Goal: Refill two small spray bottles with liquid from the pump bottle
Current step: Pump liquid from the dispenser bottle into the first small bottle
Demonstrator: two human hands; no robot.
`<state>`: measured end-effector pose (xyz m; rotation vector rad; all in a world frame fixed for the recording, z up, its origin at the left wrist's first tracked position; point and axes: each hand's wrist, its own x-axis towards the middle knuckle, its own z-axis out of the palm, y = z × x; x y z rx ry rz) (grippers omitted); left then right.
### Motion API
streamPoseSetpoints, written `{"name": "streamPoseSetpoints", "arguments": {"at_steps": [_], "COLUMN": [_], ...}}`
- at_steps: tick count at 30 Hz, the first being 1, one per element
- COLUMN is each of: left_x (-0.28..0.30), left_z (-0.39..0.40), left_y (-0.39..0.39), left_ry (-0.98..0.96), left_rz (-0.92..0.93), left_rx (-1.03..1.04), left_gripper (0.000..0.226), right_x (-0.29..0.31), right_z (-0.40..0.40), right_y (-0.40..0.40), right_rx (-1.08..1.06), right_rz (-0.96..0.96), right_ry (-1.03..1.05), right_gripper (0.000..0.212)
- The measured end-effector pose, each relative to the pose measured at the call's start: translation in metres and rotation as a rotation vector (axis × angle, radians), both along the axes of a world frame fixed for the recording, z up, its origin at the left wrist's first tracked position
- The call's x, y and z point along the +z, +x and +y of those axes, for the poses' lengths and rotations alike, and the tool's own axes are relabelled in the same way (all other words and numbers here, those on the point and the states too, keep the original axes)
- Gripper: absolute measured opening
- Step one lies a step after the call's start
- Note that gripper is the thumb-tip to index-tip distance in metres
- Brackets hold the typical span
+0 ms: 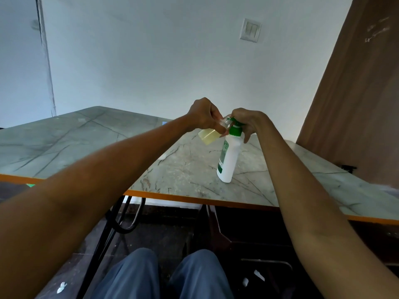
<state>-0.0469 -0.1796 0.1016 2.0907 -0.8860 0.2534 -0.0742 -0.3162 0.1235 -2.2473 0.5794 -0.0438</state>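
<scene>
The neck and mouth of the small spray bottle (208,136) are mostly hidden behind the fingers of the left hand (204,115), and the clear glinting part at its top is too blurred to make out. Only its lower body shows, pale yellow with liquid, tilted and held in the air just left of the pump bottle (229,155), its top end close against the green nozzle. The left hand grips this small bottle with curled fingers. The right hand (248,121) is curled over the green pump head (235,128), covering most of it; whether it presses down cannot be told. A second small bottle cannot be made out anywhere.

The pump bottle, white with a green label, stands on the marbled tabletop (86,143), right of centre and near the orange front edge. Both bare forearms reach in from the near side and cover parts of the tabletop. Below the edge are dark table legs (112,225), the floor and the person's knees in blue trousers (164,275). On the far wall sits a light switch (250,30); a brown wooden panel (356,87) stands at the right.
</scene>
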Motion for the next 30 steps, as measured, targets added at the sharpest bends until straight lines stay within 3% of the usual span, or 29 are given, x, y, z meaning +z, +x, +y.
{"name": "streamPoseSetpoints", "arguments": {"at_steps": [12, 17, 25, 30], "left_x": [0.006, -0.002, 0.004, 0.004], "left_z": [0.000, 0.000, 0.000, 0.001], "left_y": [-0.001, 0.000, -0.003, -0.002], "left_ry": [-0.006, -0.004, -0.023, -0.005], "left_rz": [-0.004, 0.011, 0.007, -0.009], "left_rx": [0.012, 0.006, 0.013, 0.015], "left_gripper": [0.044, 0.044, 0.045, 0.045], "right_x": [0.008, 0.001, 0.009, 0.009], "right_z": [0.007, 0.008, 0.012, 0.013], "right_y": [-0.008, -0.004, -0.014, -0.014], "right_rx": [0.003, -0.034, 0.001, 0.004], "right_rz": [0.015, 0.018, -0.016, -0.015], "right_ry": [-0.039, -0.086, -0.122, -0.142], "right_gripper": [0.026, 0.044, 0.030, 0.042]}}
